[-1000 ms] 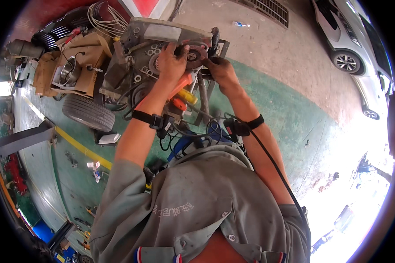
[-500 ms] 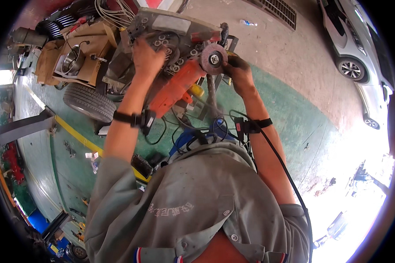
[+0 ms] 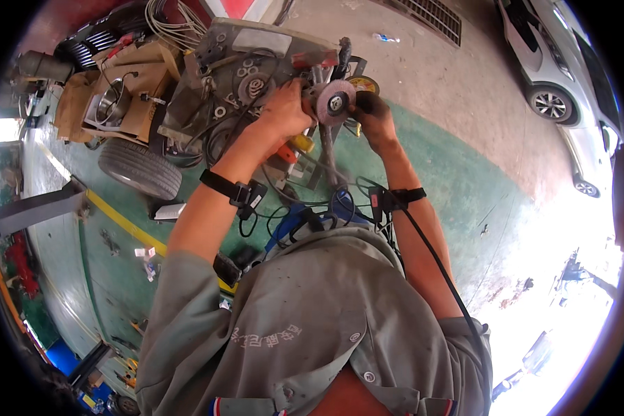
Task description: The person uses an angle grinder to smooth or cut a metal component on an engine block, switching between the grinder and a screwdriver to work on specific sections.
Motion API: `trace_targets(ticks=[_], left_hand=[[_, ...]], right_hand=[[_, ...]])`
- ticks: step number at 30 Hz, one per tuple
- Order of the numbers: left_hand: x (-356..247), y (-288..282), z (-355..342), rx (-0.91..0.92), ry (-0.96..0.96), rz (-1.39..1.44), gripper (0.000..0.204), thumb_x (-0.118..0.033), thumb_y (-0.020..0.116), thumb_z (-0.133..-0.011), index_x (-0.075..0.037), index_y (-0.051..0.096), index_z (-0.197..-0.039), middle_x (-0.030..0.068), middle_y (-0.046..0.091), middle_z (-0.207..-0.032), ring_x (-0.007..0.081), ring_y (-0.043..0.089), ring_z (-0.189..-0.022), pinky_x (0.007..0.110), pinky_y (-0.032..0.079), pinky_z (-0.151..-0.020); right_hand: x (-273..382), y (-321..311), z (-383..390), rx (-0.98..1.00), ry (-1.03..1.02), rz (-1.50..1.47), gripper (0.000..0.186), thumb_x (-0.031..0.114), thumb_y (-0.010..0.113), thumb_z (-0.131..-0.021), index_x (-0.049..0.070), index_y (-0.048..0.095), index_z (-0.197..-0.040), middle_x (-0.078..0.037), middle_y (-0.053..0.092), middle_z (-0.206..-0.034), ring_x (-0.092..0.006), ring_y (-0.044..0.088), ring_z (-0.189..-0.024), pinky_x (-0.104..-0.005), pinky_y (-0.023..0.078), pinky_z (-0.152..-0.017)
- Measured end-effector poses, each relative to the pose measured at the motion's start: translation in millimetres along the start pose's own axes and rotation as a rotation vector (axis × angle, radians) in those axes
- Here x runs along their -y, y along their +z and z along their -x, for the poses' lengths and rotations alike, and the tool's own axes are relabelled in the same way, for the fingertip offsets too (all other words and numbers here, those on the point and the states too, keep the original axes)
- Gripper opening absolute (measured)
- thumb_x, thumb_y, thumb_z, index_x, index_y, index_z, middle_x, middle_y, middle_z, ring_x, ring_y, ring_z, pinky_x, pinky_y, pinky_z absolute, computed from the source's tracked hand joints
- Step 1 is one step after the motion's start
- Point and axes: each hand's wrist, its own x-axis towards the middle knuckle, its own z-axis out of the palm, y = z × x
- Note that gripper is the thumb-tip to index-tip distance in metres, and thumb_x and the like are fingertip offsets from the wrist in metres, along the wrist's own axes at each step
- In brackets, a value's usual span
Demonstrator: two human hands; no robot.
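An orange angle grinder [image 3: 286, 154], mostly hidden by my left arm, carries a pinkish flap disc [image 3: 331, 93] at its head, facing up toward me. My left hand [image 3: 284, 111] is closed on the grinder beside its head, with the fingertips partly hidden. My right hand [image 3: 374, 119] grips the disc's right edge, thumb against it. Behind my right hand is a yellow round piece [image 3: 364, 84], partly covered. Above them is a worn metal cart [image 3: 260, 43] with washers, hose and small parts.
Left are cardboard boxes [image 3: 149, 76] with a steel bowl [image 3: 109, 107], coiled cable [image 3: 173, 21], a tire [image 3: 135, 170] and a dark beam [image 3: 28, 211]. A black cable crosses my right forearm. A silver car [image 3: 568, 104] and floor grate [image 3: 426, 21] are at upper right.
Since half a second ago my left hand has moved right from the cart's parts onto the grinder, now covering much of its body. The yellow round piece shows more behind my right hand.
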Motion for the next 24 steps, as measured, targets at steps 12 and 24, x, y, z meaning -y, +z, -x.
trace_targets(ticks=[12,24], left_hand=[[-31,6,26,-0.162,0.02,-0.078,0.054,-0.012,0.065,-0.079,-0.01,0.051,-0.131,0.015,0.061,-0.129,0.0406,0.053,-0.121,0.052,0.04,-0.104],[-33,3,31,-0.131,-0.015,-0.085,0.062,-0.01,0.066,-0.077,-0.01,0.047,-0.135,0.0137,0.064,-0.124,0.0389,0.051,-0.124,0.052,0.037,-0.106]], right_hand=[[20,44,22,-0.097,0.17,-0.123,0.065,0.041,0.083,-0.081,-0.005,0.053,-0.115,-0.015,0.068,-0.102,-0.0192,0.068,-0.089,-0.0312,0.055,-0.076],[42,60,34,-0.267,-0.068,0.33,0.092,0.042,0.092,-0.063,-0.01,0.047,-0.124,-0.027,0.058,-0.118,-0.0367,0.061,-0.109,-0.0438,0.05,-0.091]])
